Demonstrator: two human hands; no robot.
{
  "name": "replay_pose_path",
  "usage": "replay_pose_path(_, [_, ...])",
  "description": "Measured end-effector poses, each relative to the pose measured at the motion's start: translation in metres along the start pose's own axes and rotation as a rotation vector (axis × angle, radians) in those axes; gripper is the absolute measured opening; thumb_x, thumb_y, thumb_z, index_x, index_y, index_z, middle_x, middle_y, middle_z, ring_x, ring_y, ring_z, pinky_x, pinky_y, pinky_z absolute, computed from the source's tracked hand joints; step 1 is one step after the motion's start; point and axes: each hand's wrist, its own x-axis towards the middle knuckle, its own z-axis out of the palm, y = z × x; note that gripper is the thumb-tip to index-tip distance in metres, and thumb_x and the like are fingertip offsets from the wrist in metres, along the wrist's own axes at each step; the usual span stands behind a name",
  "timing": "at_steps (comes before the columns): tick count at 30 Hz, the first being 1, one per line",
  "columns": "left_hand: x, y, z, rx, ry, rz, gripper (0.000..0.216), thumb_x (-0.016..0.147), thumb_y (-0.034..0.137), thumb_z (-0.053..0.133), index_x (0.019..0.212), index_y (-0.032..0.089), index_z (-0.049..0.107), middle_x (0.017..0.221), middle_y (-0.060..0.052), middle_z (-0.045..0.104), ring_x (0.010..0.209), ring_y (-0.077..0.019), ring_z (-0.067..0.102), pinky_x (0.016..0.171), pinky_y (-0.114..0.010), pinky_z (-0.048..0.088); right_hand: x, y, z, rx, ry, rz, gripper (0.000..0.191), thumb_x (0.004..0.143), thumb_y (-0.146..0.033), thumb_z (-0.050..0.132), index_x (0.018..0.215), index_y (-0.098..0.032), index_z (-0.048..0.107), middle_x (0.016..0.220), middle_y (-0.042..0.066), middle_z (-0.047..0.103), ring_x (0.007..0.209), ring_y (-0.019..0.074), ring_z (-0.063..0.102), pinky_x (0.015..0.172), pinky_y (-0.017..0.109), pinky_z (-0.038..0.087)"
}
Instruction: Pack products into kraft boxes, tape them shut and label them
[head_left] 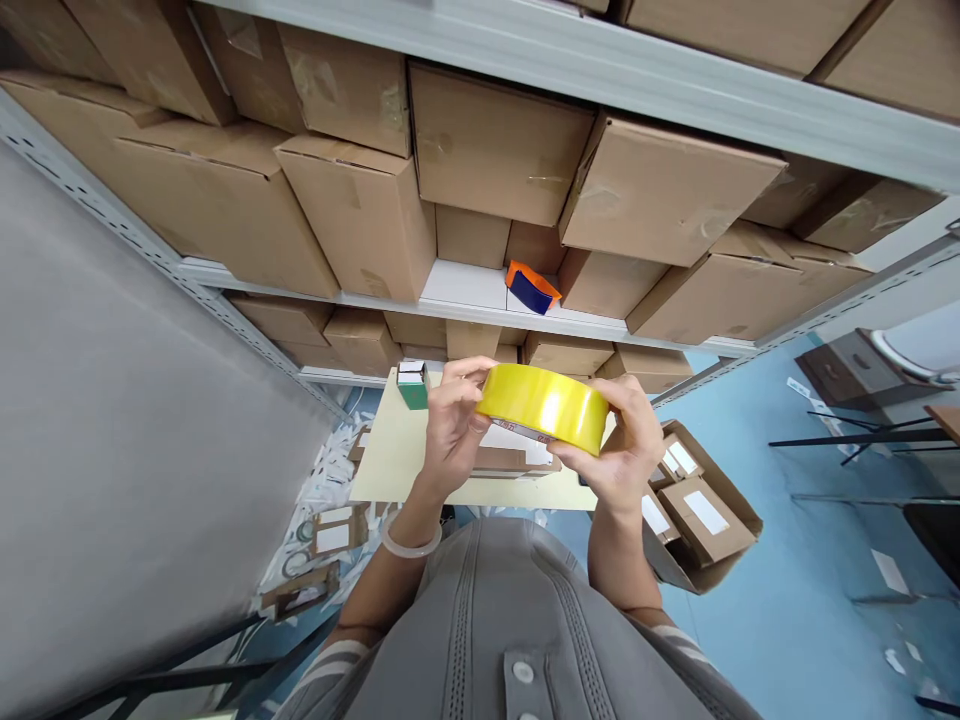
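A roll of yellow packing tape (541, 398) is held up in front of my chest, slightly tilted. My left hand (457, 418) grips its left end between fingers and thumb. At the other end, my right hand (621, 440) has its thumb on the lower rim and its fingers behind the roll. Printed letters show on the inner core's edge. Below the roll lies a cardboard box (504, 462) with a white label, on a pale yellow table (390, 455); my hands and the tape hide part of it.
Shelves (600, 325) full of cardboard boxes rise ahead, with an orange and blue object (532, 288) on one. A green and white box (412, 386) stands on the table's far left. Right, an open carton (739, 548) holds labelled boxes. Paper scraps (322, 480) litter the floor at left.
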Motion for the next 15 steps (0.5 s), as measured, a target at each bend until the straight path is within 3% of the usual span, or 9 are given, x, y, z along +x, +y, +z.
replay_pose_path(5, [-0.002, -0.006, 0.002, -0.020, -0.046, -0.023, 0.015, 0.100, 0.042, 0.042, 0.109, 0.030, 0.040, 0.120, -0.008, 0.053, 0.111, -0.0203, 0.057, 0.084, -0.042, 0.054, -0.001, 0.009, 0.002, 0.053, 0.005, 0.061, 0.050, 0.069, -0.063, 0.076, 0.102, -0.027, 0.064, 0.085, 0.003, 0.059, 0.073, 0.0201, 0.051, 0.061, 0.036, 0.045])
replay_pose_path(10, [-0.005, -0.001, 0.006, 0.124, -0.071, -0.054, 0.022, 0.100, 0.046, 0.041, 0.100, 0.025, 0.047, 0.127, -0.010, 0.050, 0.116, -0.0215, 0.056, 0.093, -0.046, 0.052, -0.004, 0.036, 0.013, 0.313, 0.111, 0.172, 0.053, 0.067, -0.067, 0.074, 0.098, -0.026, 0.064, 0.082, 0.000, 0.054, 0.074, 0.0188, 0.053, 0.062, 0.032, 0.044])
replay_pose_path(12, [-0.005, 0.005, 0.008, 0.141, -0.086, -0.052, 0.024, 0.097, 0.047, 0.050, 0.106, 0.025, 0.049, 0.128, -0.010, 0.051, 0.119, -0.0222, 0.055, 0.093, -0.045, 0.053, -0.006, 0.049, 0.019, 0.467, 0.142, 0.246, 0.057, 0.065, -0.072, 0.072, 0.096, -0.025, 0.062, 0.081, 0.000, 0.053, 0.072, 0.0177, 0.054, 0.061, 0.031, 0.045])
replay_pose_path(15, [-0.002, 0.018, 0.010, 0.084, -0.128, -0.058, 0.044, 0.091, 0.052, 0.058, 0.124, 0.026, 0.045, 0.129, -0.012, 0.054, 0.120, -0.0237, 0.055, 0.093, -0.043, 0.054, -0.011, 0.065, 0.026, 0.653, 0.150, 0.392, 0.063, 0.064, -0.080, 0.065, 0.094, -0.025, 0.058, 0.082, 0.000, 0.055, 0.069, 0.0180, 0.057, 0.061, 0.032, 0.048])
